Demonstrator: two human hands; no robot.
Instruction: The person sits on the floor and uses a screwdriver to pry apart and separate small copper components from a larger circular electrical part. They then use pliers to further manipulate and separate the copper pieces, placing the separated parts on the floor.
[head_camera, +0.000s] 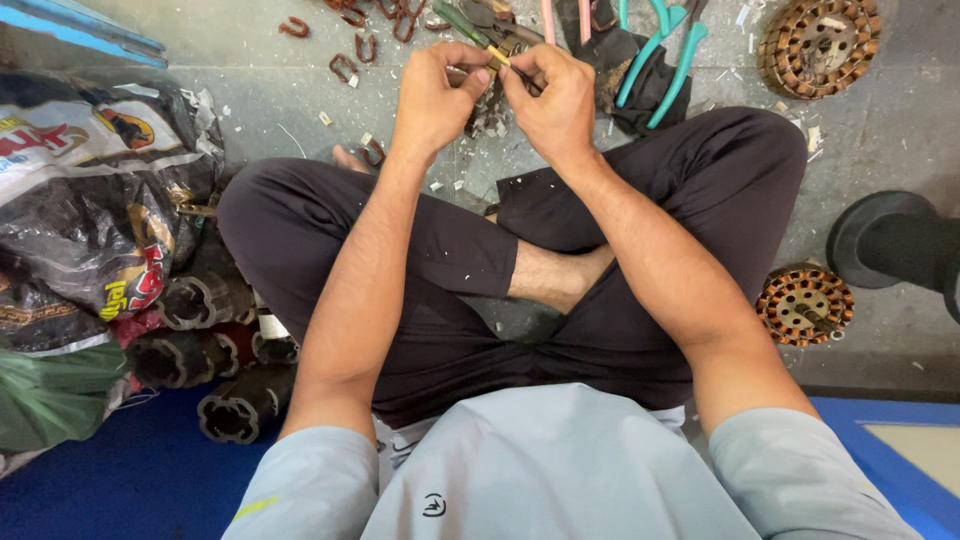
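Both the left hand (435, 95) and the right hand (550, 100) pinch a small yellowish strip (497, 60); it looks light, thin, bendable, best gripped at its ends

Copper, dull plastic and rough concrete around the dark trousers

The trousers (440, 290) are matt dark cloth; beyond them the floor (250, 90) is rough grey concrete with pale chips, and the pliers (660, 60) have smooth, glossy teal plastic grips. Right of the trousers, two wound cores (805, 305) show coppery metal windings. To their left lie glossy crinkled plastic bags (90, 200) and dull dark ribbed plastic sleeves (205, 300).
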